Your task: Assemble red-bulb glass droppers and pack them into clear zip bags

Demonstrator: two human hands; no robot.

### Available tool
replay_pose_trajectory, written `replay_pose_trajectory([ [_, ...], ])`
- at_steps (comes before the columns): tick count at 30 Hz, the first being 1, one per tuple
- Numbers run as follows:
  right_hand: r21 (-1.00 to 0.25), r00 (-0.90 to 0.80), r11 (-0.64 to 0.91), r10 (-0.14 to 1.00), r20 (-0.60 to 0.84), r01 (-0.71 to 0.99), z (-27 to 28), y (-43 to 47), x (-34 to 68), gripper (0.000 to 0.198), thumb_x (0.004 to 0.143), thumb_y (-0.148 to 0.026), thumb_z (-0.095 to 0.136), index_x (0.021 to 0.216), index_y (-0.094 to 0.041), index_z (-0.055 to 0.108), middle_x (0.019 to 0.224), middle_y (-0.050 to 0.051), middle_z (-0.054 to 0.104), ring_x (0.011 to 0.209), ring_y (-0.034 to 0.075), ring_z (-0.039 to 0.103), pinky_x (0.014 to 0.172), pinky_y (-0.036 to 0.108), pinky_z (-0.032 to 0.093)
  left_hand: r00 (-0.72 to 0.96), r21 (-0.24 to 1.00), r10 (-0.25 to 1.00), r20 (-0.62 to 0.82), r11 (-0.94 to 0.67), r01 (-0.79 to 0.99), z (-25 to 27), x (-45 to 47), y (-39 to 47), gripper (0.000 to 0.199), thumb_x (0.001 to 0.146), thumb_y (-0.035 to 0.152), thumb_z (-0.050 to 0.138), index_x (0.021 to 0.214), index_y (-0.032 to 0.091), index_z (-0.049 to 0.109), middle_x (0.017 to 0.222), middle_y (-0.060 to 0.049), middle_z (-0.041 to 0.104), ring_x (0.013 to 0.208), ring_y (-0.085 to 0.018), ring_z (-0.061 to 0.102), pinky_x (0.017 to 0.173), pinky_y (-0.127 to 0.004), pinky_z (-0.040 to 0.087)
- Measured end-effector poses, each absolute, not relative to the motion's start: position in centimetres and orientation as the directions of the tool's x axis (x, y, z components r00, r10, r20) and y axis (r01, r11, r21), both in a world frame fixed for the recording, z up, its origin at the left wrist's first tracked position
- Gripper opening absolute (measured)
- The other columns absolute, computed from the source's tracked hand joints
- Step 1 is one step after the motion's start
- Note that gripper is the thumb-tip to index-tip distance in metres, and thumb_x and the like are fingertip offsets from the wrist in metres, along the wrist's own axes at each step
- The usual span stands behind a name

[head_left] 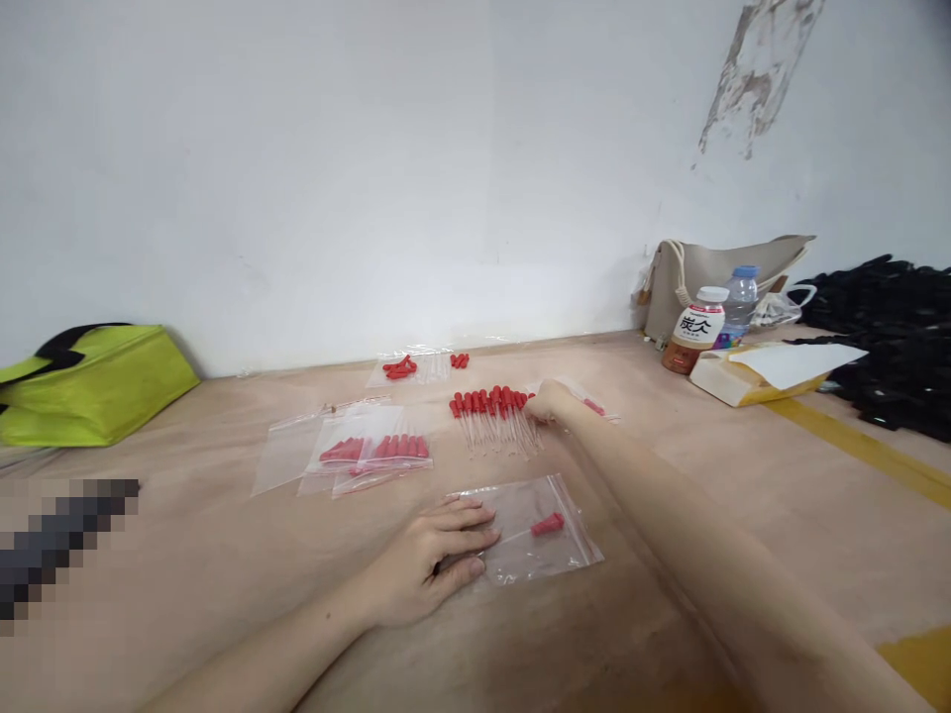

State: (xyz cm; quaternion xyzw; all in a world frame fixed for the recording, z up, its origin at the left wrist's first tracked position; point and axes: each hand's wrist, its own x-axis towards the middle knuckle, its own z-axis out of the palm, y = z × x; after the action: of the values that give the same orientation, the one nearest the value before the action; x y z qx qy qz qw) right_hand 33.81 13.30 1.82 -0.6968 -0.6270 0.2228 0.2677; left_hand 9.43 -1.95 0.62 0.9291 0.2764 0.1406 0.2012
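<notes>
My left hand [446,555] lies with its fingers stretched over the left end of a clear zip bag [512,564]. Inside this bag is one dropper [548,525] with a red rubber bulb and a thin clear stem. Farther off, a row of red-bulbed droppers [494,401] lies with the stems toward me. At the row's right end my right hand [554,402] has its fingers closed at a dropper's red bulb; the fingertips are partly hidden. Filled zip bags [378,451] overlap to the left of the row, with red bulbs showing through.
More bagged red bulbs [401,368] lie near the wall. A yellow-green bag [96,386] stands at the left. On the right are a beige bag [669,297], a brown drink bottle [694,332], a clear bottle [741,297], an open box [732,381] and a black pile [898,337].
</notes>
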Motion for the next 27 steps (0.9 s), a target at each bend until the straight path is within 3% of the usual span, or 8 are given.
replay_pose_trajectory([
  [4,-0.749,0.145,-0.119,0.989,-0.031,0.652,2.8,11.2,35.3,0.027,0.064,-0.016,0.057,0.091,-0.009,0.056,0.044,0.002,0.051,0.043,0.016,0.052,0.042,0.025,0.037,0.806,0.450,0.574,0.143,-0.763,0.464,0.7,9.5,-1.9,0.036,0.088,0.031,0.043,0.123,0.027,0.049,0.129,-0.004,0.049,0.121,-0.019,0.042,0.104,-0.042,0.029],
  [9,-0.897,0.166,-0.021,0.984,0.059,0.442,1.7,5.4,37.6,0.051,0.071,-0.017,0.046,0.119,-0.015,0.031,0.050,-0.007,0.048,0.043,0.010,0.050,0.042,0.019,0.039,0.805,0.451,0.576,0.141,-0.761,0.466,0.7,9.5,-1.9,0.035,0.088,0.032,0.042,0.122,0.027,0.050,0.130,-0.004,0.048,0.122,-0.019,0.041,0.103,-0.043,0.029],
  [13,-0.993,0.211,0.074,0.973,0.091,0.088,-0.7,2.3,38.4,0.056,0.065,-0.021,0.054,0.115,-0.020,0.031,0.050,-0.009,0.048,0.040,0.009,0.047,0.039,0.019,0.037,0.801,0.456,0.582,0.138,-0.755,0.471,0.6,9.4,-1.9,0.035,0.088,0.032,0.043,0.122,0.028,0.050,0.130,-0.003,0.047,0.123,-0.019,0.039,0.103,-0.043,0.029],
  [20,-0.994,0.220,0.070,0.974,0.049,-0.085,-1.9,0.8,37.2,0.055,0.062,-0.033,0.065,0.105,-0.024,0.032,0.057,-0.008,0.053,0.050,0.011,0.055,0.049,0.023,0.047,0.803,0.468,0.576,0.151,-0.757,0.455,0.7,9.4,-1.9,0.034,0.088,0.031,0.043,0.120,0.028,0.051,0.129,-0.003,0.048,0.121,-0.020,0.041,0.102,-0.045,0.030],
  [27,-0.992,-0.028,-0.050,0.998,-0.047,-0.118,-1.7,-1.3,36.6,0.053,0.061,-0.039,0.070,0.098,-0.024,0.035,0.061,-0.007,0.054,0.053,0.010,0.057,0.052,0.024,0.049,0.774,0.449,0.614,0.151,-0.741,0.500,0.9,9.3,-2.2,0.045,0.087,0.035,0.044,0.130,0.025,0.039,0.130,-0.005,0.048,0.120,-0.020,0.041,0.102,-0.042,0.031],
])
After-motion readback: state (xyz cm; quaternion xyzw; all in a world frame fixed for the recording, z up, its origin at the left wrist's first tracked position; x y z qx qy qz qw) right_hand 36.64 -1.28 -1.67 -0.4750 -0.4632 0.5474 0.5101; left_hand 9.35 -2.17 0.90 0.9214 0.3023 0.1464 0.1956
